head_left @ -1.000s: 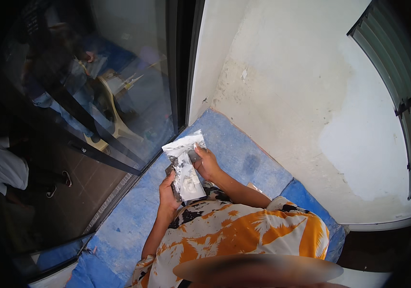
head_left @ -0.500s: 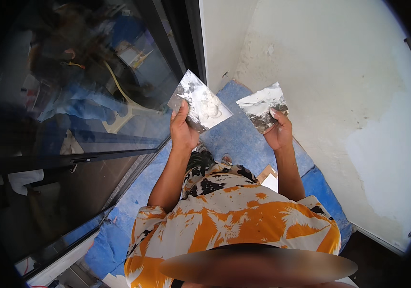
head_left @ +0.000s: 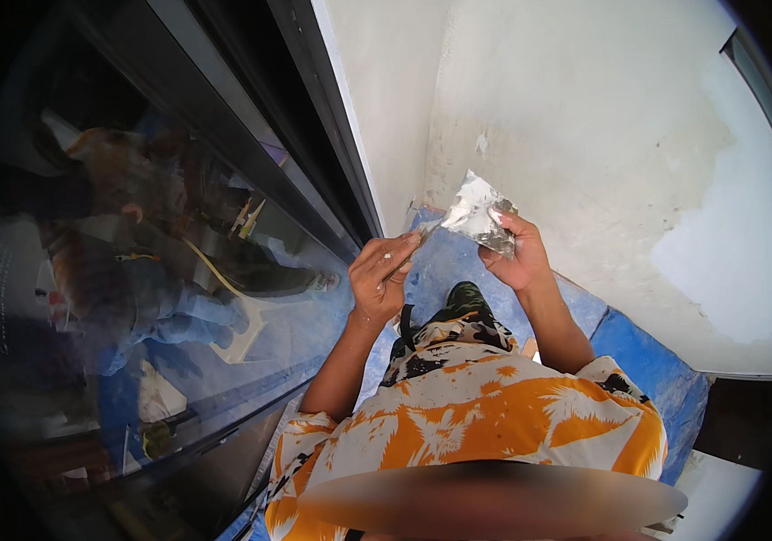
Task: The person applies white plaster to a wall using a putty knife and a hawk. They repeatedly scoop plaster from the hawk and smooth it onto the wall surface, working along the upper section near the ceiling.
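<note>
My left hand (head_left: 381,275) is closed round a flat metal putty blade (head_left: 427,232), now turned nearly edge-on, so its coated face is mostly hidden. A second putty blade (head_left: 473,209), smeared with white putty and bare grey metal near the grip, is pinched between the thumb and fingers of my right hand (head_left: 519,254). The two blades meet or nearly meet at their edges in front of my body; whether they touch, I cannot tell. White smears mark my left fingers.
To the right stands a pale wall (head_left: 575,144) with a whiter patch (head_left: 720,261). On the left is a dark-framed glass panel (head_left: 170,298); a person and a chair show in it. Blue sheeting (head_left: 643,370) covers the floor around my feet.
My left hand has rotated its blade from face-up to nearly edge-on and brought it lower, close to the right one. The right blade has shifted slightly down and left. The view has turned.
</note>
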Demonstrator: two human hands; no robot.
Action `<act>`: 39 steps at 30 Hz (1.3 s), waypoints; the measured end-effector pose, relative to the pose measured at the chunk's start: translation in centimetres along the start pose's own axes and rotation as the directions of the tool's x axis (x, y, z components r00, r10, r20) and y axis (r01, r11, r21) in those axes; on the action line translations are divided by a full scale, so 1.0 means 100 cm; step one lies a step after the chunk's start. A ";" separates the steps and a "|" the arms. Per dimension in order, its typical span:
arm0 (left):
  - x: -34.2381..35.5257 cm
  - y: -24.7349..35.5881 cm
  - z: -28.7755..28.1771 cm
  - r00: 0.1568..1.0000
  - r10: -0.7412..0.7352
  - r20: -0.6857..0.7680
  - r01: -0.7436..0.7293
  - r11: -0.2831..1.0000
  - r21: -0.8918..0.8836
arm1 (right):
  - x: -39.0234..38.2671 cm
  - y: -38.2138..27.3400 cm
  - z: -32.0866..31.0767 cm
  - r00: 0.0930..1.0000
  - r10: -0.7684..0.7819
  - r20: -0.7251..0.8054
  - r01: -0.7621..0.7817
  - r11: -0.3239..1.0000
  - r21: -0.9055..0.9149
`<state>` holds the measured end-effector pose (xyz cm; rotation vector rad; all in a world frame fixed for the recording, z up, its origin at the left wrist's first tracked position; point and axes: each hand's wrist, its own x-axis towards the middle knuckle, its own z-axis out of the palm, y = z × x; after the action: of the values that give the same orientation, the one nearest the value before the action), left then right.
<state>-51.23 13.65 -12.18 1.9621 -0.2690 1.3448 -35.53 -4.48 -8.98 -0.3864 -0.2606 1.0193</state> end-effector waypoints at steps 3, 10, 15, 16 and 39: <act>-0.008 -0.007 0.003 0.941 -0.325 0.096 0.313 0.943 0.116 | 0.022 -0.042 -0.002 0.979 -0.205 0.003 0.205 0.978 0.028; -0.123 -0.014 0.000 0.185 -0.979 -0.085 0.526 0.172 -0.833 | 0.196 -0.103 -0.152 0.880 -0.389 -0.273 0.393 0.919 -0.043; -0.225 0.038 0.011 -0.108 -0.987 -0.118 0.544 0.040 -0.838 | 0.297 -0.102 -0.255 0.784 -0.412 -0.464 0.478 0.878 0.030; -0.239 0.051 0.013 -0.146 -0.982 -0.122 0.544 0.023 -0.839 | 0.304 -0.100 -0.268 0.767 -0.405 -0.498 0.488 0.872 0.041; -0.219 0.029 0.047 -0.006 -0.998 -0.069 0.427 0.060 -0.902 | 0.224 -0.235 0.065 0.696 -0.568 -0.439 0.471 0.823 -0.319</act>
<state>-58.87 3.59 -30.95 0.3922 0.7238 0.7861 -8.68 5.18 7.73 -0.6950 0.0360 0.2917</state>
